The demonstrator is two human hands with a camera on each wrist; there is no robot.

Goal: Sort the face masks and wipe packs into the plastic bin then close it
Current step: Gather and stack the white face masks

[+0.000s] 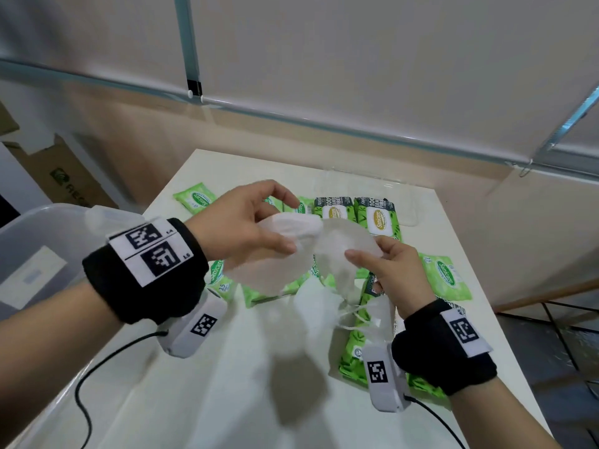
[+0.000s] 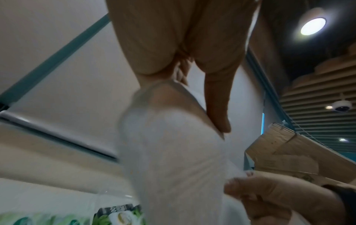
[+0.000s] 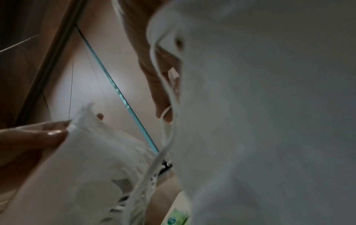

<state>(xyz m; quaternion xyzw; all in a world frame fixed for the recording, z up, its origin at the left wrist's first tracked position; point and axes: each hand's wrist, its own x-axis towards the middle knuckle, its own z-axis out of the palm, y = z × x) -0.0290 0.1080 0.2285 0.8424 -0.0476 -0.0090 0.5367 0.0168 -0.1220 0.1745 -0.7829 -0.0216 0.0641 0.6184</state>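
Both hands are raised over the white table (image 1: 201, 400), each holding white face masks. My left hand (image 1: 280, 222) pinches one mask (image 1: 269, 270) between thumb and fingers; in the left wrist view that mask (image 2: 169, 144) hangs under the fingers (image 2: 217, 106). My right hand (image 1: 369, 254) grips a bunch of masks (image 1: 343, 241) whose ear loops (image 1: 353, 314) dangle; the bunch (image 3: 269, 121) fills the right wrist view. Green wipe packs lie below, among them a small one (image 1: 194, 197) and a large one (image 1: 377, 217). The clear plastic bin (image 1: 39, 228) stands open at the left.
A clear lid (image 1: 389, 192) lies at the table's far side behind the packs. More wipe packs lie at the right (image 1: 444, 277) and near my right wrist (image 1: 355, 354). Cardboard boxes (image 1: 64, 176) stand on the floor at left. A wall runs behind the table.
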